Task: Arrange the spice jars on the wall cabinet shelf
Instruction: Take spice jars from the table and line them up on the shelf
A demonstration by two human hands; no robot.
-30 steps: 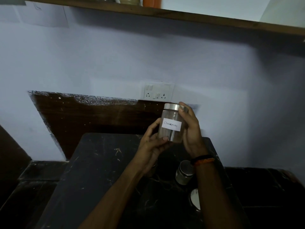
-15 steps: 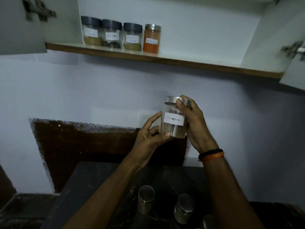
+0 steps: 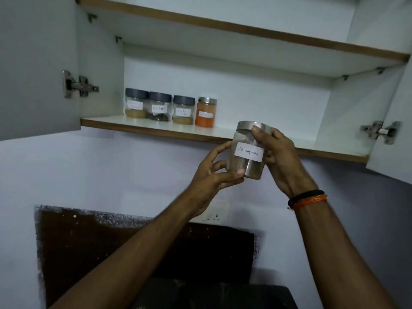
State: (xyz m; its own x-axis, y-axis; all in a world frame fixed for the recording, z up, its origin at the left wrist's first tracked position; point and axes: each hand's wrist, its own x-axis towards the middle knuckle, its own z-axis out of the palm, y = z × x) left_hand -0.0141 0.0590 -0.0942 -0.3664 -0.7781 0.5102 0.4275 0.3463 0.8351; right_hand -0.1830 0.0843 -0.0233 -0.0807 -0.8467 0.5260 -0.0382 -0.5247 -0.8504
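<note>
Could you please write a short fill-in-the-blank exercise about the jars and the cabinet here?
1. The label on the jar held by both hands reads ____.
2. ____ jars stand in a row on the shelf.
3. The orange jar has a ____ lid.
Missing words: cinnamon; four; silver

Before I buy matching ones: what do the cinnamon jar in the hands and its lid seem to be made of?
The cinnamon jar has a clear body, glass or hard plastic; the spice shows through it, and the view cannot settle which. Its lid looks like brushed metal, probably steel: silver-grey with a soft sheen. The label is white paper with handwriting.
</note>
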